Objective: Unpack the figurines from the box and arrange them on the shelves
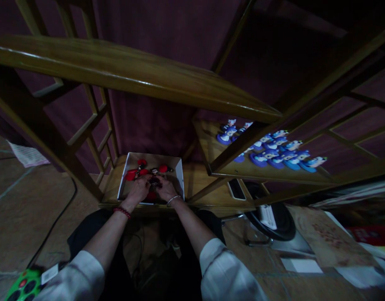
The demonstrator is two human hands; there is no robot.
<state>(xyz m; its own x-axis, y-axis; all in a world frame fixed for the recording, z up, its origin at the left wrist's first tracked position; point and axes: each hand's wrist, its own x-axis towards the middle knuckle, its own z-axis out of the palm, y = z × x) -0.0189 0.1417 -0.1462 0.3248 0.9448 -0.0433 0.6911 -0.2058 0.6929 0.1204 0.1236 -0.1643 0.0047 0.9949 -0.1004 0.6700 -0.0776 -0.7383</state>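
Both of my hands are inside a shallow white cardboard box [179, 173] on the low wooden shelf. My left hand [139, 190], with a red bead bracelet at its wrist, has its fingers bent round the left side of a small dark figurine [154, 181]. From the other side my right hand [166, 189], with a pale bracelet, pinches the same piece. Dim light and my fingers hide its details. Around it in the box lie several red and black figurines, among them a red one [131, 174] at the left and another [164, 168] at the right.
A wooden beam [142, 79] crosses above the box. On a raised shelf [207, 146] to the right stand several blue and purple figurines [267, 156]. A phone [237, 189] lies on the lower shelf. A round black stool [274, 221] stands at the right; a green object [24, 286] is at lower left.
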